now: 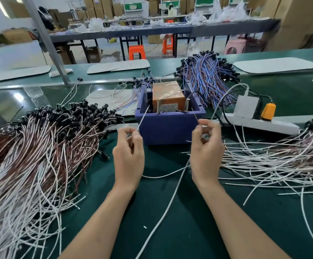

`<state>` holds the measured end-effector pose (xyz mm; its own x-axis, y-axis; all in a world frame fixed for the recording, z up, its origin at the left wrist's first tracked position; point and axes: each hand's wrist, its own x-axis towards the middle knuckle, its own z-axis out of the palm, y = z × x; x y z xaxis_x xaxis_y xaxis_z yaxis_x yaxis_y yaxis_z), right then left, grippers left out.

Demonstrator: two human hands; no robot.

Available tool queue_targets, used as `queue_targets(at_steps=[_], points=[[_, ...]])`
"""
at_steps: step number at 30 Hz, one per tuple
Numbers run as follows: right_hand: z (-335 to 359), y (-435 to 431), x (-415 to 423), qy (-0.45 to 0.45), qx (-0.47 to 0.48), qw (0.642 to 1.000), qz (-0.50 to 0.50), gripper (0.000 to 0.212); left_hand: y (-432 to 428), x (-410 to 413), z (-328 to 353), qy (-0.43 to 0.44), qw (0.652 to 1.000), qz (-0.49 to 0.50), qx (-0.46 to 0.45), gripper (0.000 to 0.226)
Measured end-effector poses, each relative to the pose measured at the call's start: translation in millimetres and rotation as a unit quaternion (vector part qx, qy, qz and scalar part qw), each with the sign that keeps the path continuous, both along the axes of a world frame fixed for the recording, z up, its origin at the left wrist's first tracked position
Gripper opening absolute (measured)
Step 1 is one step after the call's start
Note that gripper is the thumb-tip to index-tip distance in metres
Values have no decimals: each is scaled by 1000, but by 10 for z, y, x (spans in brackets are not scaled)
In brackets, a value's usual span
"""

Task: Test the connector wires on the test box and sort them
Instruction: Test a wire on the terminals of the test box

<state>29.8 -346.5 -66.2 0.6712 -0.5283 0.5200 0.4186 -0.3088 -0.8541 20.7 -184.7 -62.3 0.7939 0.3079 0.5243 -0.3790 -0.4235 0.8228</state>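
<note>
I am observing the left hand [128,157] pinching a white lead [142,117], which is angling up toward the left screw [157,106]. The right hand [207,152] is pinching a brown lead [195,116] that is pointing toward the right screw [187,105]; I cannot tell whether either is touching. The blue test box [168,128] is sitting at centre frame, just above both hands. Wire piles are lying at lower left [40,150] and at right [282,159].

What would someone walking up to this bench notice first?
A sprawling heap of brown-and-white connector wires covers the bench's left side. At centre, the left hand and right hand each pinch a wire tip just before the blue test box, which holds an orange unit.
</note>
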Motion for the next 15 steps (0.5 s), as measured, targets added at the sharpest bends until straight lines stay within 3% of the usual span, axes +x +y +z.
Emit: queue_targets(at_steps=[15], points=[[-33,-25,-22,12,-16,999,26,11,-14,-1,-13,-2,1000,-16,13,10]])
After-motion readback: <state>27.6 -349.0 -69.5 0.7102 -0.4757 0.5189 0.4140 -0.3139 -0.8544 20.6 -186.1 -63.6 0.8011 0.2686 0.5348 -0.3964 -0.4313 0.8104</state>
